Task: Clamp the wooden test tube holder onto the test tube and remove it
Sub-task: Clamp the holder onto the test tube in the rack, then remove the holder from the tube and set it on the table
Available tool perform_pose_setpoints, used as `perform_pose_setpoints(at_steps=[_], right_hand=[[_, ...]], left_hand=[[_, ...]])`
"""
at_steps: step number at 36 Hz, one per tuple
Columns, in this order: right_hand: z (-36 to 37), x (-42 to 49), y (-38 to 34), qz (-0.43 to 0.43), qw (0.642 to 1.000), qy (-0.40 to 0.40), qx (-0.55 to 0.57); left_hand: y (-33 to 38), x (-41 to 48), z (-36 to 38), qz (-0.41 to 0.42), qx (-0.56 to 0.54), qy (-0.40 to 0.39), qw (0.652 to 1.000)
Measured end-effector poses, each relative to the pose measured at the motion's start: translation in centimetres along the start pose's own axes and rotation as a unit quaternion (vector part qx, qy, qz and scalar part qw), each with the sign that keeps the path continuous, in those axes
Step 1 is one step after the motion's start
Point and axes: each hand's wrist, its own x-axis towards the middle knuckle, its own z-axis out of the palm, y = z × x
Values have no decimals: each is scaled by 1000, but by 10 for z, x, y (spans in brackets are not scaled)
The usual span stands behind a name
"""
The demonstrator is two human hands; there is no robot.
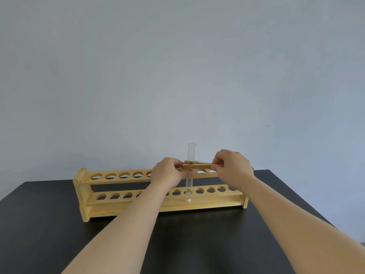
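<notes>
A clear glass test tube (pixel 191 153) stands upright in the front row of a two-tier wooden rack (pixel 118 202), its bottom resting on the rack's base. A wooden test tube holder (pixel 197 165) lies level across the tube about a third of the way down from its rim. My left hand (pixel 167 171) grips the holder's left end and touches the tube just below it. My right hand (pixel 231 165) pinches the holder's right end between thumb and fingers. Whether the jaws are closed around the tube is hidden by my fingers.
The rack stands at the far side of a black table (pixel 49 234), close to a pale grey wall (pixel 177 76). Both rows of the rack have several empty round holes to either side of the tube.
</notes>
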Motion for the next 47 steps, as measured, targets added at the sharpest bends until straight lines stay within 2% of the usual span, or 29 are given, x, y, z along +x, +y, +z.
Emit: perform_pose_setpoints(at_steps=[24, 47], right_hand=[[-28, 12, -8, -12, 999, 28, 44], [-48, 23, -19, -20, 994, 73, 79]], left_hand=[[0, 1, -2, -6, -6, -13, 1000], [-1, -3, -5, 33, 33, -25, 999]])
